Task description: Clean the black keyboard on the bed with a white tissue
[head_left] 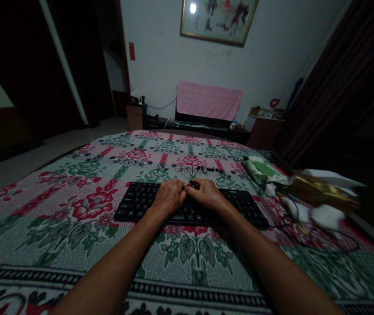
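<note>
A black keyboard (134, 202) lies flat on the flowered bedspread (85, 205). Both my hands rest over its middle, close together. My left hand (169, 197) has its fingers curled down at the keyboard's far edge. My right hand (206, 192) is closed in a pinch on a small dark object (194, 184), perhaps a keycap, held between the two hands. A row of small dark pieces (211, 169) lies on the bedspread just beyond the keyboard.
A green and white cloth bundle (262, 169), a gold bag (321, 190) and white cables (297, 210) lie to the right on the bed. Beyond the bed stands a low cabinet under a pink cloth (208, 99). Dark curtains hang at right.
</note>
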`<state>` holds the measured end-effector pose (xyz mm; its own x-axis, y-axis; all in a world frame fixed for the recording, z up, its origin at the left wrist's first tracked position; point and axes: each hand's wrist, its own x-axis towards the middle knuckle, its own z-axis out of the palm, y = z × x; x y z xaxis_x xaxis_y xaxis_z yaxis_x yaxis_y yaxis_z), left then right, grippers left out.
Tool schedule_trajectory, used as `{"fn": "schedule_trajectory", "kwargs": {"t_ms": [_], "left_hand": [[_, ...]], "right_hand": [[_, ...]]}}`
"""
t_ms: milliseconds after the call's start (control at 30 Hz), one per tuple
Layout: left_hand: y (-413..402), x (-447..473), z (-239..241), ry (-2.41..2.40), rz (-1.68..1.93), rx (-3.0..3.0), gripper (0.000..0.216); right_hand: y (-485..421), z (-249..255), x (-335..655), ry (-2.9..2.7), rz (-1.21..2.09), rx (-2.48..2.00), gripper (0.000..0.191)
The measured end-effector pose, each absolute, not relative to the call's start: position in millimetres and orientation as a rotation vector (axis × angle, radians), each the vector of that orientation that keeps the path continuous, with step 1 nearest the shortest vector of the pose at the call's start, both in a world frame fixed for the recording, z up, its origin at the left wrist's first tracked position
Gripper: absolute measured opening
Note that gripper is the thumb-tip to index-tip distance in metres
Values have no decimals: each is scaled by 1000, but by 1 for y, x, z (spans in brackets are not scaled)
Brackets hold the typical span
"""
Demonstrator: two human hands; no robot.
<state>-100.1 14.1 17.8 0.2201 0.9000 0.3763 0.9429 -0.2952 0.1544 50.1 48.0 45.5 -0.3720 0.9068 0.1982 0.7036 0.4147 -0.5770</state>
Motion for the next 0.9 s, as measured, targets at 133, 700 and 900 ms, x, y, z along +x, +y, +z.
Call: {"fn": "schedule_trajectory", "kwargs": {"t_ms": [133, 700, 900], "left_hand": [[14, -100, 18, -1796, -628, -2384, 20], [15, -101, 16, -1650, -735, -2464, 26], [13, -100, 18, -1757, -731, -2347, 26]], "right_hand": [[51, 41, 51, -2161, 658, -1311, 23], [54, 36, 47, -2116, 632, -1286, 25], [63, 40, 61, -2127, 361, -1289, 22]]}}
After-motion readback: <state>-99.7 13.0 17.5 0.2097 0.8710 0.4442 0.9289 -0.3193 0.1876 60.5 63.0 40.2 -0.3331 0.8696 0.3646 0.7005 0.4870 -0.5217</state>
